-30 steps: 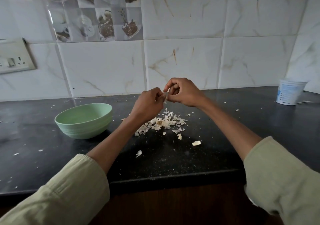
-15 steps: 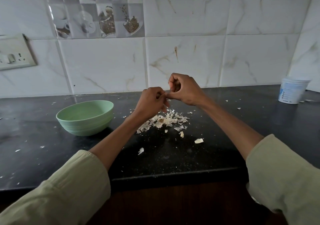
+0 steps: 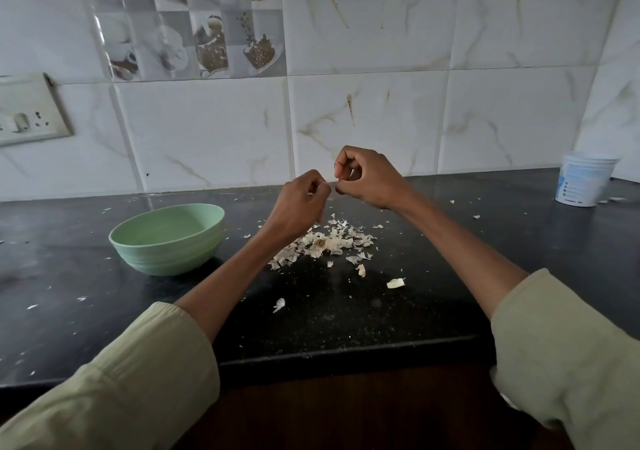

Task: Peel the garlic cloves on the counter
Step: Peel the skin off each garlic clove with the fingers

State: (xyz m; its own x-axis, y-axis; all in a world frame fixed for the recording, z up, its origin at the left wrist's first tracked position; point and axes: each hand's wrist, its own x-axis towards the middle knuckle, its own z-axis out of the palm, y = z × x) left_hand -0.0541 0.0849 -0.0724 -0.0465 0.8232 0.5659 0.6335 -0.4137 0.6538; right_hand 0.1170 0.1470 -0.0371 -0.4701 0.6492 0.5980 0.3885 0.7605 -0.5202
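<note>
Pinching something tiny between them, left hand (image 3: pixel 300 197) and right hand (image 3: pixel 367 177) — fingers curled, held above peel pile (image 3: pixel 325 243)

Both arms wear loose long sleeves of pale sage-green cloth. The left sleeve (image 3: pixel 114 380) is pushed up behind the left hand (image 3: pixel 298 204), so the forearm shows bare; its cuff ends in a soft stitched hem, with faint creases and a seam running back along the cloth. The right sleeve (image 3: pixel 568 352) sits likewise well back from the right hand (image 3: pixel 367 176), wide and crumpled at its open end. Both hands are bare, without gloves.
</note>
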